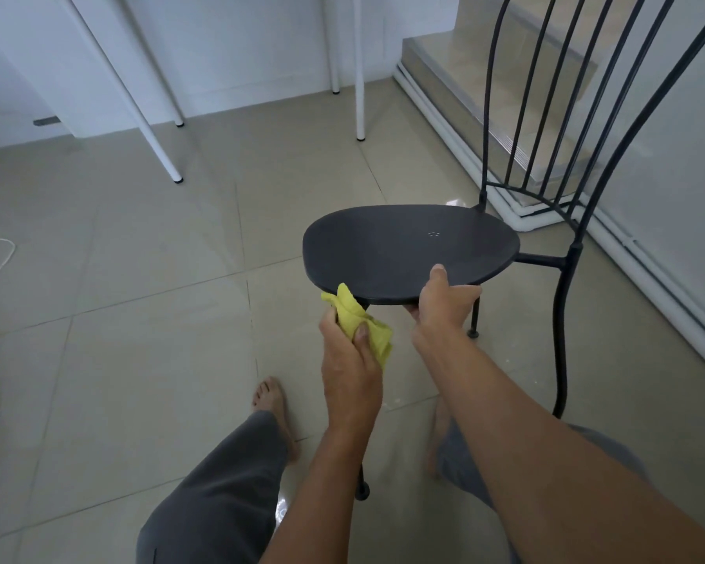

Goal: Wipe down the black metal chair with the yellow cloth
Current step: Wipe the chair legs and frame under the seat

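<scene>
Left hand (349,360) closed around a bunched yellow cloth (363,323), thumb pressed over the fabric, cloth's upper fold touching the near rim of the seat. Just right of that, right hand (444,305) clamped on the seat edge, thumb on top, fingers curled beneath. Beyond both: black metal chair (412,250), matte rounded seat, slatted wire back rising far right, thin legs on beige floor tiles (139,299).
</scene>
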A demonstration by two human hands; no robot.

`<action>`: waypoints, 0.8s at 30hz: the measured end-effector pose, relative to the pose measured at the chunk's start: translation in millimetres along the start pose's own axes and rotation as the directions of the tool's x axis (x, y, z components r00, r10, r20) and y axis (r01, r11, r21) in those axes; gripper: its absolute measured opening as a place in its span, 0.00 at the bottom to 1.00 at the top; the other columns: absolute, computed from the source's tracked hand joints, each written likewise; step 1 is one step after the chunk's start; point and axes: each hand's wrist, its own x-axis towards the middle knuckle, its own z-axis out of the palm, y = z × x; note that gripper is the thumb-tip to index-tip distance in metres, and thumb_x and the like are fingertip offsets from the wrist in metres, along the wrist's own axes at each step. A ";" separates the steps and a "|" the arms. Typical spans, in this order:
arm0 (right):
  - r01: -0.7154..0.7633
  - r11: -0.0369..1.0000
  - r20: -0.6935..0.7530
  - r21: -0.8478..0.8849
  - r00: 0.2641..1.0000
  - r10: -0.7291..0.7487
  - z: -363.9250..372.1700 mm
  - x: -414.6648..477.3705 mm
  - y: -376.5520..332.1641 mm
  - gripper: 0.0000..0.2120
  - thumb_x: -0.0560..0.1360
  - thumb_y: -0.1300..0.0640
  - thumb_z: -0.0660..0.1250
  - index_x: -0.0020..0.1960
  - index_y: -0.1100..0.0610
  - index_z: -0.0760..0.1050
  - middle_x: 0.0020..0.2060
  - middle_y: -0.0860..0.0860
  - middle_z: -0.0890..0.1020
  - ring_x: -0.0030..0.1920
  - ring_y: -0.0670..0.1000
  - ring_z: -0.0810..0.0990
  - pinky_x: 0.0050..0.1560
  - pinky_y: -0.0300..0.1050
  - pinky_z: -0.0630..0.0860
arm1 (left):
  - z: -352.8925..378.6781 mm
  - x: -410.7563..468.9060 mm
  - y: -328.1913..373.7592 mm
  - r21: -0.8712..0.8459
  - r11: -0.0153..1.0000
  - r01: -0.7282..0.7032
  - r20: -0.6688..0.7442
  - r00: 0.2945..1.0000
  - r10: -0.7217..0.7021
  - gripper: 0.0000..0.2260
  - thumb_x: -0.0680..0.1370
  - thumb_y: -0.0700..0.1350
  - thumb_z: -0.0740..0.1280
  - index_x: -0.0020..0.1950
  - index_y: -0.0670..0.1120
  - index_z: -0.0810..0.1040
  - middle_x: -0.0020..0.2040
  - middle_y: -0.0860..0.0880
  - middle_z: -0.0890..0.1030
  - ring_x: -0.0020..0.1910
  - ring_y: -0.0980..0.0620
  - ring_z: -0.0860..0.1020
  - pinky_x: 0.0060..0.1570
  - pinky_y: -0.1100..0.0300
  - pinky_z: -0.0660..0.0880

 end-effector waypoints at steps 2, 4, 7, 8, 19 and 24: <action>-0.004 1.000 0.001 -0.004 1.000 0.004 0.7 -1.6 -2.3 0.14 0.78 0.59 0.65 0.59 0.53 0.63 0.49 0.48 0.77 0.48 0.50 0.81 0.48 0.56 0.84 | 1.0 4.9 3.4 0.006 0.999 -0.032 -0.010 0.999 0.032 0.10 0.84 0.51 0.54 0.64 0.52 0.62 0.46 0.55 0.73 0.41 0.56 0.75 0.36 0.62 0.72; -0.016 1.000 0.007 0.000 1.000 0.016 3.0 -1.9 -5.9 0.14 0.79 0.59 0.65 0.61 0.54 0.63 0.50 0.48 0.76 0.47 0.50 0.81 0.45 0.54 0.84 | 2.1 -0.5 -6.4 0.008 1.000 -0.029 0.015 0.999 0.029 0.07 0.84 0.51 0.53 0.60 0.52 0.64 0.44 0.55 0.73 0.40 0.56 0.74 0.36 0.62 0.69; -0.022 1.000 0.021 0.014 1.000 0.021 6.8 -1.0 -10.4 0.13 0.79 0.60 0.64 0.61 0.55 0.63 0.49 0.49 0.76 0.47 0.50 0.80 0.39 0.50 0.83 | 5.5 -17.2 -28.8 -0.005 0.999 0.053 0.048 0.997 -0.052 0.02 0.84 0.49 0.53 0.56 0.54 0.62 0.43 0.53 0.74 0.40 0.54 0.75 0.34 0.62 0.69; -0.023 1.000 0.025 0.017 0.999 0.022 7.7 -1.2 -10.7 0.13 0.79 0.61 0.64 0.60 0.55 0.63 0.50 0.49 0.75 0.47 0.50 0.80 0.39 0.50 0.83 | 6.8 -20.1 -33.2 -0.007 0.998 0.070 0.048 0.996 -0.069 0.01 0.84 0.49 0.53 0.55 0.54 0.62 0.43 0.52 0.74 0.39 0.53 0.75 0.34 0.62 0.70; -0.029 0.999 0.031 0.039 0.999 0.028 9.5 -3.9 -10.9 0.13 0.79 0.61 0.63 0.59 0.55 0.62 0.51 0.50 0.75 0.50 0.52 0.80 0.37 0.50 0.83 | 16.4 -35.8 -55.8 -0.028 0.987 0.161 0.052 0.986 -0.159 0.01 0.84 0.48 0.54 0.54 0.52 0.62 0.40 0.51 0.74 0.36 0.54 0.74 0.32 0.62 0.70; -0.022 0.999 0.020 0.038 1.000 0.021 9.1 -6.3 -9.8 0.14 0.79 0.61 0.63 0.61 0.56 0.62 0.50 0.48 0.75 0.48 0.51 0.81 0.36 0.49 0.83 | 17.4 -35.8 -58.0 -0.033 0.985 0.169 0.052 0.985 -0.167 0.02 0.84 0.47 0.55 0.54 0.51 0.63 0.41 0.50 0.75 0.37 0.54 0.74 0.32 0.62 0.69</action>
